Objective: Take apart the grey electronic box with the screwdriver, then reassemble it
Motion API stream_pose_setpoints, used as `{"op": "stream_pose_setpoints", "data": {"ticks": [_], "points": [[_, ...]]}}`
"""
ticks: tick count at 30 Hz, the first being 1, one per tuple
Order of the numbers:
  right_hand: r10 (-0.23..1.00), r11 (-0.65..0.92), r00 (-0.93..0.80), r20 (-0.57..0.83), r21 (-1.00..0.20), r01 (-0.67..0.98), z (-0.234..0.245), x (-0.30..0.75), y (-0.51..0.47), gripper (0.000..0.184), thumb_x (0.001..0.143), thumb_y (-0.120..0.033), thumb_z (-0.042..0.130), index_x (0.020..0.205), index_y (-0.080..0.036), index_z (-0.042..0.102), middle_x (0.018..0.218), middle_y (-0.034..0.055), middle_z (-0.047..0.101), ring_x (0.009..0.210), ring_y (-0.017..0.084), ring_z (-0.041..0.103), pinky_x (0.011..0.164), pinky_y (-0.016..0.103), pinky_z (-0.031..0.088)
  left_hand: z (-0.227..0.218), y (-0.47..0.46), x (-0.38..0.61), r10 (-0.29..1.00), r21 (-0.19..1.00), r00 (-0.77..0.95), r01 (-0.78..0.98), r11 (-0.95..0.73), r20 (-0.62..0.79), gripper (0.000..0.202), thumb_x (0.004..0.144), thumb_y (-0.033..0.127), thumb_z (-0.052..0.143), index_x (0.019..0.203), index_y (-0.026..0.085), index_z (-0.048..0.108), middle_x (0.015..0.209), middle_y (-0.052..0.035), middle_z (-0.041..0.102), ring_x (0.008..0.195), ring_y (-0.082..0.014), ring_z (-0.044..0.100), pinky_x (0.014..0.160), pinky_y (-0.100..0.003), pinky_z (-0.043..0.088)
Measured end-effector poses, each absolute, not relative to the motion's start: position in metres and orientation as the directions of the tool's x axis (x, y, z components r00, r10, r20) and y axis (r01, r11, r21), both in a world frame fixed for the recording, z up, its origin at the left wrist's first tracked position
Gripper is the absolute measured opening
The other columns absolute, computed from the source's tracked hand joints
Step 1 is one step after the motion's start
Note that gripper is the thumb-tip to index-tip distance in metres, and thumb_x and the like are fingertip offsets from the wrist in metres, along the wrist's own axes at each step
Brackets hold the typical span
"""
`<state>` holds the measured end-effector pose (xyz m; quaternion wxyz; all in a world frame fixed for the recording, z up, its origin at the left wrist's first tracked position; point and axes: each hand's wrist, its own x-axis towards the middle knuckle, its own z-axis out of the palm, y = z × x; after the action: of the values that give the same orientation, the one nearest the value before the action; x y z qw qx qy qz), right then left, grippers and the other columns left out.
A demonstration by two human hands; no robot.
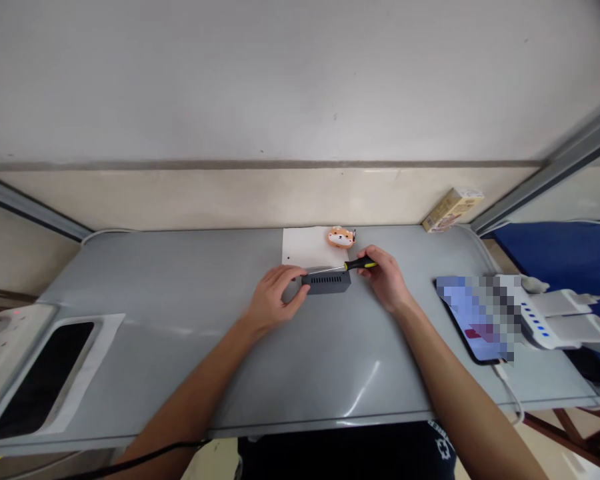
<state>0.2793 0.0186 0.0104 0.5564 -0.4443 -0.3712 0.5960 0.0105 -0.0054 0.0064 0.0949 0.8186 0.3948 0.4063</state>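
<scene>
A dark grey box with a row of vent slots (327, 285) rests on the grey table, in front of a white sheet of paper (300, 243). My left hand (276, 293) grips the box's left end between thumb and fingers. In my right hand (384, 273) is a screwdriver (361, 263) with a black and yellow handle, held near level. Its thin metal shaft runs leftward along the top of the box, toward my left fingertips. Whether the tip touches the box or a screw, I cannot tell. An orange and white animal-face case (341, 237) sits on the paper's right part.
A white power strip with plugged-in chargers (545, 313) and a phone on a cable (473, 327) stand at the right. A small carton (450, 210) leans at the back right. At the left lie a dark-screened phone (45, 380) and another white socket strip (10, 340).
</scene>
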Motion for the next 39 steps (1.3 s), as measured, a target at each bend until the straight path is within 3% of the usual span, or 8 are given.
{"op": "stream_pose_setpoints", "data": {"ticks": [5, 10, 18, 31, 37, 39], "points": [[0.997, -0.077, 0.008, -0.083, -0.952, -0.298, 0.0094, 0.2816, 0.0202, 0.023, 0.088, -0.045, 0.069, 0.08, -0.024, 0.075, 0.089, 0.0011, 0.067, 0.07, 0.012, 0.056, 0.061, 0.025, 0.045, 0.0075, -0.0045, 0.0095, 0.697, 0.424, 0.373, 0.59, -0.687, 0.612, 0.022, 0.096, 0.022, 0.064, 0.117, 0.022, 0.061, 0.106, -0.0063, 0.073, 0.096, -0.0206, 0.07, 0.088, -0.037, 0.056], [0.998, -0.056, 0.019, -0.065, -0.949, -0.31, 0.0121, 0.2814, 0.0189, 0.023, 0.088, -0.045, 0.07, 0.08, -0.024, 0.076, 0.094, 0.0021, 0.066, 0.082, 0.014, 0.058, 0.067, 0.023, 0.049, 0.0069, -0.0056, 0.0091, 0.709, 0.421, 0.376, 0.606, -0.675, 0.596, 0.024, 0.095, 0.022, 0.065, 0.118, 0.021, 0.06, 0.105, -0.0065, 0.072, 0.095, -0.0208, 0.07, 0.087, -0.037, 0.056], [0.997, -0.076, 0.009, -0.083, -0.95, -0.302, 0.0126, 0.2797, 0.0176, 0.023, 0.089, -0.044, 0.069, 0.08, -0.023, 0.076, 0.091, 0.0017, 0.064, 0.079, 0.013, 0.056, 0.066, 0.022, 0.048, 0.0049, -0.0044, 0.007, 0.713, 0.431, 0.362, 0.604, -0.67, 0.601, 0.028, 0.095, 0.025, 0.065, 0.122, 0.021, 0.059, 0.103, -0.0052, 0.072, 0.085, -0.0173, 0.067, 0.084, -0.035, 0.056], [0.995, -0.084, 0.027, -0.096, -0.953, -0.29, 0.0113, 0.2783, 0.0178, 0.021, 0.088, -0.043, 0.07, 0.081, -0.023, 0.075, 0.089, 0.0006, 0.064, 0.075, 0.013, 0.056, 0.066, 0.023, 0.047, 0.0072, -0.0033, 0.0077, 0.662, 0.383, 0.397, 0.582, -0.717, 0.636, 0.023, 0.095, 0.024, 0.066, 0.118, 0.021, 0.061, 0.104, -0.0062, 0.075, 0.093, -0.0207, 0.072, 0.084, -0.036, 0.056], [0.993, -0.068, 0.075, -0.092, -0.959, -0.275, 0.0102, 0.2803, 0.0195, 0.023, 0.089, -0.046, 0.068, 0.083, -0.024, 0.074, 0.095, 0.0003, 0.067, 0.076, 0.014, 0.057, 0.068, 0.025, 0.049, 0.0085, -0.0008, 0.0071, 0.606, 0.271, 0.449, 0.609, -0.745, 0.657, 0.019, 0.095, 0.022, 0.066, 0.114, 0.022, 0.062, 0.105, -0.0056, 0.076, 0.09, -0.0212, 0.072, 0.083, -0.037, 0.055], [0.991, -0.033, 0.118, -0.058, -0.979, -0.201, 0.0108, 0.2763, 0.0195, 0.027, 0.091, -0.05, 0.065, 0.086, -0.025, 0.073, 0.099, 0.0007, 0.07, 0.082, 0.015, 0.06, 0.073, 0.027, 0.051, 0.0094, 0.0001, 0.0063, 0.589, 0.221, 0.488, 0.618, -0.754, 0.644, 0.018, 0.094, 0.022, 0.067, 0.112, 0.021, 0.063, 0.106, -0.0058, 0.077, 0.09, -0.0216, 0.072, 0.082, -0.037, 0.055]]}}
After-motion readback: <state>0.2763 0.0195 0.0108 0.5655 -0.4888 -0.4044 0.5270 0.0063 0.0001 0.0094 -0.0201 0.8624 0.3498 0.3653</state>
